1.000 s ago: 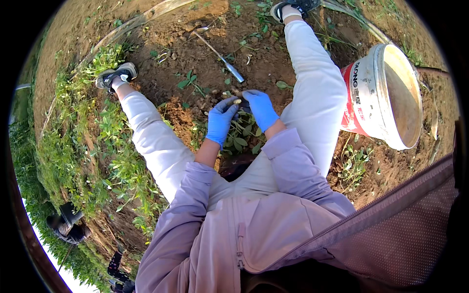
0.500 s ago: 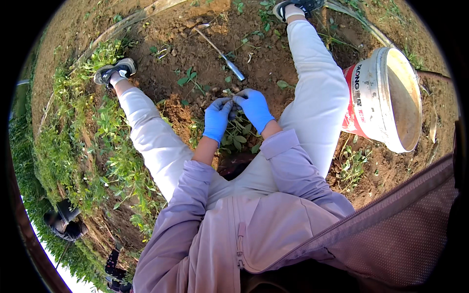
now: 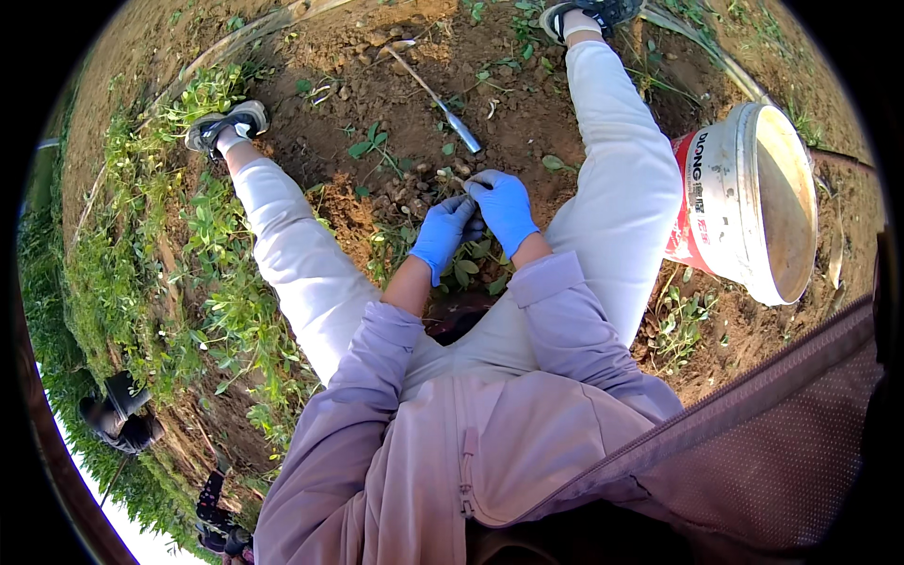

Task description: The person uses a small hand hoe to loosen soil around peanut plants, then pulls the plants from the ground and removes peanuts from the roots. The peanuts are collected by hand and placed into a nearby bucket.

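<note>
My left hand and my right hand, both in blue gloves, meet low over the soil between my spread legs. Their fingers are closed and pinched close together; whatever lies in them is hidden. Green leaves of an uprooted-looking plant show just beneath the hands, between my wrists. Small brownish lumps, perhaps pods or clods, lie on the ground beside my left fingertips. Beyond the hands a long-handled hand tool rests on the soil, its thicker metal end toward me.
A white and red bucket leans on its side at the right, by my leg. Leafy plants grow along the left. A pale hose or strip runs across the far ground. Other people are at the lower left.
My hands have shifted slightly right and down in the picture, still close together. The left hand has turned a little. The surroundings have shifted slightly with the view.
</note>
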{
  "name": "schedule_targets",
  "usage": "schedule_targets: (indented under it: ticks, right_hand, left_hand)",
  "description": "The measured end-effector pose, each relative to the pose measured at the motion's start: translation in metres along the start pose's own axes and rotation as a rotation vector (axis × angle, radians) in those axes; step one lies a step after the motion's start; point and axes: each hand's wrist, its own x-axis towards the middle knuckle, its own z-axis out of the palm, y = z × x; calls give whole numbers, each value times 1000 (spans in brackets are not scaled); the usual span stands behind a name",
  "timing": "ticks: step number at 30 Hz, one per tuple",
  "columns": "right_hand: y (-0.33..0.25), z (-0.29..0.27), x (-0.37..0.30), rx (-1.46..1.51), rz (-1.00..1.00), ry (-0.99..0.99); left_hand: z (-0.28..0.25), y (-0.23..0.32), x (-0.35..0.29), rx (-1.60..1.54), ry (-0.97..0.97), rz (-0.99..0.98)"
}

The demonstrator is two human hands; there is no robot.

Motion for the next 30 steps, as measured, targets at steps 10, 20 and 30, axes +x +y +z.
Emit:
schedule_targets:
  ticks: [10,20,30]
  right_hand:
    - [-3,-16,13,1186,414,100]
    - [-12,-35,15,1232,433,225]
    - [-10,-28,13,1140,472,119]
  left_hand:
    - [-7,-20,13,120,-93,177]
    - [0,-4,38,1070,285,617]
    - [-28,5,69,1294,244,349]
